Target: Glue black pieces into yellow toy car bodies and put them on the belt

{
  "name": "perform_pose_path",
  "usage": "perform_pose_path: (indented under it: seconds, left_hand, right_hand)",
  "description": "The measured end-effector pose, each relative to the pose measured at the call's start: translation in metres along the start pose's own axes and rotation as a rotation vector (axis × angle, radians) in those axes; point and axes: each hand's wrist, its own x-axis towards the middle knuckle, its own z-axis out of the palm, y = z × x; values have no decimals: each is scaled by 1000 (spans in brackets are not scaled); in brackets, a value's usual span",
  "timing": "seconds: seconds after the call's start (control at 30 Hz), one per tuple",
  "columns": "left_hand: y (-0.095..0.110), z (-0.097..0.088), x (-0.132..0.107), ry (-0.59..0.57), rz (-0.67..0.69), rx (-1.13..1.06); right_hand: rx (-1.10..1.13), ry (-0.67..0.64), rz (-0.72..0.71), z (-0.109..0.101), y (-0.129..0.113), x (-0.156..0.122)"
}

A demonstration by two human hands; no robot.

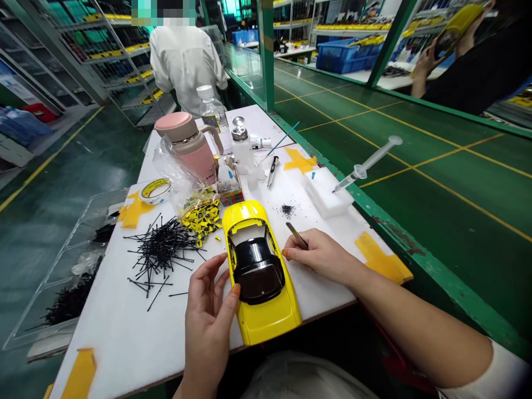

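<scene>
A yellow model car body (272,322) with a black roof lies at the table's near edge, its rear end toward me. My left hand (210,310) grips its left side, with the thumb on the edge beside the rear window. To the right of the car, my right hand (318,255) pinches a pair of dark metal tweezers (297,235), whose tip points up and away from me. A small heap of tiny black parts (287,210) lies just beyond the tweezers. Left of the car are a pile of thin black sticks (164,244) and many small yellow-and-black pieces (202,216).
A syringe (368,164) stands tilted in a white foam block (328,191) at the right. Farther back are a utility knife (273,170), a pink mug (189,145), a bottle (214,113) and a tape roll (155,191). Two other people are nearby.
</scene>
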Motion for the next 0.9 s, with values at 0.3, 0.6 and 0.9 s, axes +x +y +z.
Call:
perform_pose_path:
  seconds: [0.3, 0.6, 0.9]
  left_hand:
    - [2, 0, 0, 1, 0, 4]
    - [2, 2, 0, 7, 5, 17]
    - [2, 2, 1, 16, 18, 32]
  right_hand:
    - [-20, 29, -25, 2, 2, 0]
    - [-9, 46, -36, 4, 6, 0]
    - [1, 21, -42, 2, 3, 1]
